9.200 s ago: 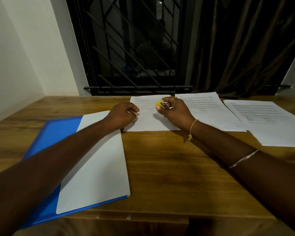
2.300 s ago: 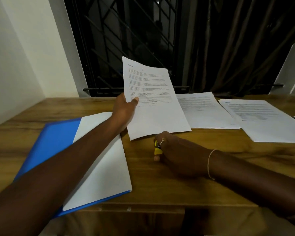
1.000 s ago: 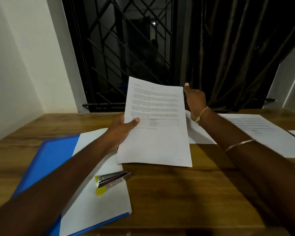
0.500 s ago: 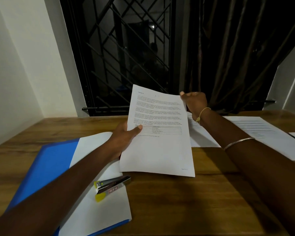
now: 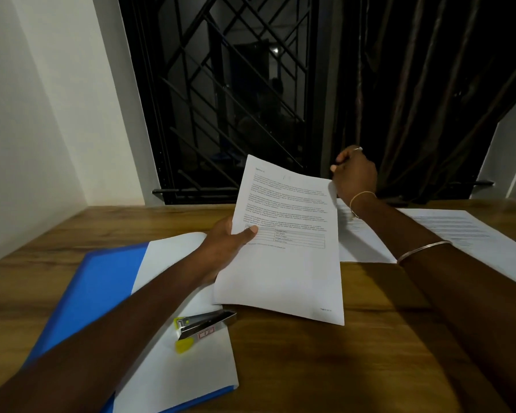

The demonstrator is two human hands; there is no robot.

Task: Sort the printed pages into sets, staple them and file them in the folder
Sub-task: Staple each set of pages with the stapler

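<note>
Grasping white printed pages [image 5: 283, 263], table mid-sheet: left grip [image 5: 224, 248] | right grip [image 5: 355, 174] curled, hold unclear

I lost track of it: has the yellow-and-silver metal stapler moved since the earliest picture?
Yes. The stapler left the right hand and went leftward and nearer, onto the white sheet in the open blue plastic folder.

stapler [image 5: 204, 324] on folder [image 5: 102, 287] at left, held pages [image 5: 283, 269] above table [image 5: 370, 359] centre, loose sheets [image 5: 459, 231] lying right
</note>
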